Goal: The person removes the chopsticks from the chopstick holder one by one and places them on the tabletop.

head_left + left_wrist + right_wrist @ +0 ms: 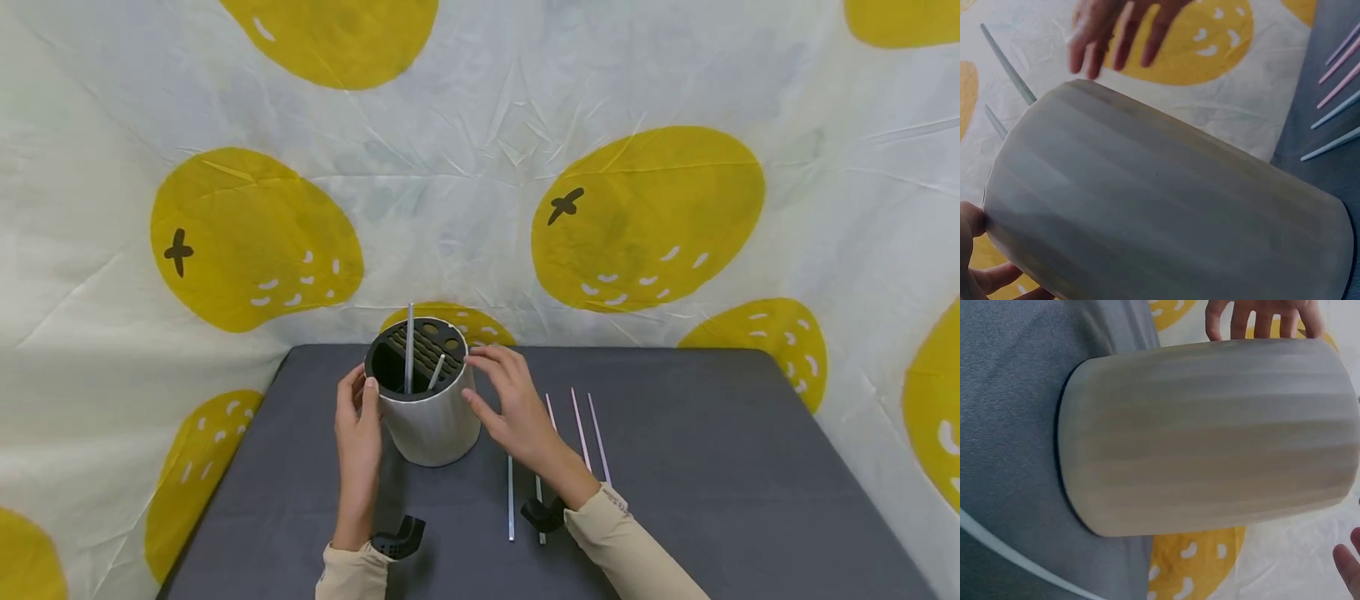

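Head view: the left hand (358,429) grips the holder (433,432), toward the table's (712,433) far left corner, two sticks (409,354) inside; the right hand (521,412), fingers loosely extended, is beside it. Left wrist: five loose sticks (1329,145). Right wrist: right fingertips (1347,565) apart from the holder.

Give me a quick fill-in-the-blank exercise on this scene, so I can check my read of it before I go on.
1. The number of standing sticks in the holder is ____.
2. In the head view, the loose sticks lie to the ____ of the holder.
3. Of the standing sticks, the one nearer the left hand rises ____ than the other.
4. The fruit shapes on the backdrop are coloured ____.

Missing words: two; right; higher; yellow.
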Action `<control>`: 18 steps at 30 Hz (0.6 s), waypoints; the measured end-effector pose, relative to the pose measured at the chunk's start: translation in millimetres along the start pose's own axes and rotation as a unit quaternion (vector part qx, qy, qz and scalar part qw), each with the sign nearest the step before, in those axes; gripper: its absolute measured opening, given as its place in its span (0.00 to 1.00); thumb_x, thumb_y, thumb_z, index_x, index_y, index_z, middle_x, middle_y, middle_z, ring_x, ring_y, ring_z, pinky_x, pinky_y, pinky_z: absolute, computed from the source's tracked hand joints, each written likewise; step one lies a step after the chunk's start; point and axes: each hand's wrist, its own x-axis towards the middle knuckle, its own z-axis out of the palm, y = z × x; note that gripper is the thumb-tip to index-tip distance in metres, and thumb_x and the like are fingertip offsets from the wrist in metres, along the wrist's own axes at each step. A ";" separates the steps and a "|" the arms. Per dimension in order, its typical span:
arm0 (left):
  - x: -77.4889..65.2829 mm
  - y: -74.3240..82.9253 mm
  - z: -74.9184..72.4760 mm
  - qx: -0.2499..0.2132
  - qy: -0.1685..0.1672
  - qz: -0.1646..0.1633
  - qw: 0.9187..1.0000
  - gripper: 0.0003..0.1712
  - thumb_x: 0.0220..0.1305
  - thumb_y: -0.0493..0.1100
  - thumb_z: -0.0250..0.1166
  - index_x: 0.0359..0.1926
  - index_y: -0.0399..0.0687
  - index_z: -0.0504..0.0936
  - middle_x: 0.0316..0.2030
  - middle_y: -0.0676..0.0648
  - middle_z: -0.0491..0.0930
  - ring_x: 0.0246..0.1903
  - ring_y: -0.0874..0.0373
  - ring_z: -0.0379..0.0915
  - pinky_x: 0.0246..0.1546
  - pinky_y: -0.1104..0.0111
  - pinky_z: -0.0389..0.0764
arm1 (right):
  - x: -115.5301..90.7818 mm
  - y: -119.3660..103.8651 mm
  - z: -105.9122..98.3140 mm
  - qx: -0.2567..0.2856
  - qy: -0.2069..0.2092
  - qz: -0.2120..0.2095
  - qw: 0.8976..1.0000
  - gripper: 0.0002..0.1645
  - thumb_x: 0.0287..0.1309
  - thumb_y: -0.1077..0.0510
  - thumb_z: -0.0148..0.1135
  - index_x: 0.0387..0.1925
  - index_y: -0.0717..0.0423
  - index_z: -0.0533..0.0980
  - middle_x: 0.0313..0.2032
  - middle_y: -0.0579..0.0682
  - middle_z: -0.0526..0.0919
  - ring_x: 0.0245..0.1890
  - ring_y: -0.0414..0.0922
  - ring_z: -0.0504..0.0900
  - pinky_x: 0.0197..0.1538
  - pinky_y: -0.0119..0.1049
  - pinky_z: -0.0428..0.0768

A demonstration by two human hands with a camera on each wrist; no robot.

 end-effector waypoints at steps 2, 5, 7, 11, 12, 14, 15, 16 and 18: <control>-0.2 -0.1 0.4 0.002 -0.001 -0.001 1.000 0.32 0.82 0.59 0.51 0.78 0.54 0.63 0.76 0.44 0.65 0.72 0.45 0.63 0.69 0.41 0.68 | 1.8 -2.2 0.7 -0.012 0.002 -0.010 1.000 0.28 0.68 0.58 0.69 0.67 0.57 0.75 0.67 0.55 0.75 0.72 0.55 0.67 0.73 0.56 0.68; -0.7 -0.8 1.4 0.001 0.001 0.000 1.000 0.31 0.82 0.58 0.51 0.78 0.54 0.64 0.76 0.44 0.65 0.72 0.45 0.63 0.69 0.41 0.68 | 3.5 -4.2 3.3 -0.028 -0.017 -0.022 0.999 0.28 0.69 0.57 0.68 0.68 0.54 0.74 0.68 0.53 0.75 0.72 0.54 0.67 0.74 0.55 0.68; 0.7 1.0 1.2 0.001 0.003 0.000 1.000 0.31 0.82 0.58 0.51 0.78 0.53 0.64 0.75 0.43 0.66 0.72 0.45 0.63 0.69 0.41 0.69 | 6.6 -6.2 6.0 -0.030 -0.025 -0.029 0.999 0.28 0.70 0.56 0.67 0.68 0.53 0.75 0.67 0.53 0.76 0.72 0.55 0.67 0.75 0.54 0.67; 0.9 1.2 1.5 -0.001 -0.001 -0.005 1.000 0.31 0.82 0.58 0.52 0.78 0.54 0.64 0.75 0.44 0.66 0.72 0.45 0.63 0.70 0.41 0.69 | 8.6 -9.6 12.2 -0.001 -0.017 -0.026 1.000 0.22 0.69 0.57 0.68 0.62 0.53 0.79 0.63 0.53 0.79 0.70 0.57 0.69 0.74 0.56 0.66; 0.9 0.8 1.6 -0.001 -0.002 -0.005 1.000 0.31 0.81 0.58 0.52 0.78 0.54 0.64 0.75 0.44 0.66 0.72 0.45 0.63 0.70 0.41 0.69 | 8.9 -10.4 13.6 0.013 -0.010 -0.021 1.000 0.20 0.69 0.58 0.68 0.60 0.53 0.80 0.62 0.53 0.80 0.69 0.58 0.69 0.73 0.57 0.65; 1.2 0.2 1.6 -0.001 -0.004 -0.003 1.000 0.32 0.81 0.59 0.53 0.78 0.54 0.64 0.76 0.45 0.66 0.72 0.45 0.63 0.70 0.41 0.69 | 10.6 -11.9 16.2 0.035 0.007 -0.016 0.999 0.17 0.68 0.60 0.68 0.56 0.54 0.82 0.59 0.54 0.81 0.68 0.60 0.69 0.73 0.58 0.64; 1.3 0.0 1.5 -0.001 -0.004 -0.001 1.000 0.32 0.81 0.59 0.53 0.78 0.54 0.64 0.76 0.45 0.66 0.72 0.45 0.63 0.70 0.41 0.68 | 11.8 -12.8 17.3 0.040 0.014 -0.016 0.999 0.16 0.67 0.60 0.69 0.55 0.54 0.82 0.59 0.54 0.82 0.68 0.60 0.69 0.73 0.59 0.63; 1.3 -0.1 1.2 -0.002 -0.003 0.000 1.000 0.32 0.81 0.59 0.53 0.78 0.54 0.64 0.76 0.45 0.66 0.72 0.45 0.63 0.70 0.41 0.68 | 12.9 -13.7 18.2 0.042 0.016 -0.017 0.999 0.15 0.67 0.60 0.69 0.54 0.54 0.83 0.58 0.54 0.82 0.68 0.61 0.69 0.73 0.60 0.62; 1.0 -0.8 0.3 -0.007 0.001 0.002 1.000 0.31 0.81 0.58 0.53 0.77 0.54 0.64 0.75 0.44 0.66 0.72 0.45 0.63 0.70 0.41 0.68 | 14.7 -15.7 19.8 0.033 0.015 -0.025 0.999 0.13 0.66 0.60 0.70 0.52 0.54 0.84 0.57 0.54 0.83 0.68 0.62 0.69 0.73 0.61 0.62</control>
